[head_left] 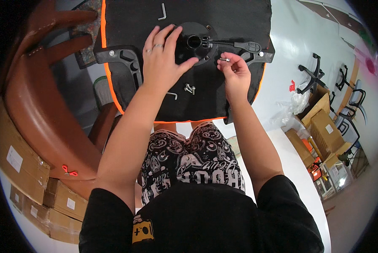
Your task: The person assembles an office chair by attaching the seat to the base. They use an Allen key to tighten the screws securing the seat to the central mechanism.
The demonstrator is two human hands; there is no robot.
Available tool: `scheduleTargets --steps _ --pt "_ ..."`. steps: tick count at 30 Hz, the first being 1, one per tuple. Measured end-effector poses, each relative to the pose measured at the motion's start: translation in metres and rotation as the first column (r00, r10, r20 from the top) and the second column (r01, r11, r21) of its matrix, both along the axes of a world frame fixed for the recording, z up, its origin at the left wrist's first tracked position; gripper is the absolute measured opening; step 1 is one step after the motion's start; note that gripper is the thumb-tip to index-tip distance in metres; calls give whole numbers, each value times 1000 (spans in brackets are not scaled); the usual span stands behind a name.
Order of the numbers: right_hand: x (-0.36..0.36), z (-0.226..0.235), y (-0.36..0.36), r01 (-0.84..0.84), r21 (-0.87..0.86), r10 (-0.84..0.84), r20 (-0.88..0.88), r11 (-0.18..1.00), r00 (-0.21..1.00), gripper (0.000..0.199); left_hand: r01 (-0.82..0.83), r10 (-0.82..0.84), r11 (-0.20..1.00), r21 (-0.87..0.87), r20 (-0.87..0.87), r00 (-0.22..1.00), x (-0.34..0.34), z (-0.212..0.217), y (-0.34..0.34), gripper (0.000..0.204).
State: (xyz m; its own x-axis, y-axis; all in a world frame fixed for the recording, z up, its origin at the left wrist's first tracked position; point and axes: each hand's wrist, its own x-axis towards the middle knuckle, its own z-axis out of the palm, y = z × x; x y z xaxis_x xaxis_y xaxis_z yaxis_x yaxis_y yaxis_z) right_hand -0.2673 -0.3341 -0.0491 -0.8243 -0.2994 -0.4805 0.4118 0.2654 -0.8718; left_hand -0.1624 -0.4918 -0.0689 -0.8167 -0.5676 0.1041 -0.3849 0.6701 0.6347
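Black round mechanism plate (195, 44) flat on upturned black seat base (239, 21) (orange edging), 1 silver bolt (225, 60) pinched at plate's right edge

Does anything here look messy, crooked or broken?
Nothing looks broken. Loose bolts and two hex keys lie scattered on the upturned black seat, and chair bases lie tipped on the floor at right.

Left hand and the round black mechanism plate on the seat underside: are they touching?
Touching. The head view shows the left hand lying flat on the round black mechanism plate, its fingers and thumb overlapping the plate's left edge with no gap visible.
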Motion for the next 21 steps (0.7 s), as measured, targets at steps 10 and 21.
scheduleTargets --steps 10,21 --pt "9 -28 10 -141 202 188 -240 969 952 18 109 -102 993 -55 121 987 -1 -26 -1 85" --pt "10 -13 -5 -247 335 382 -432 909 817 21 91 -89 996 -19 113 990 -1 -26 -2 85"
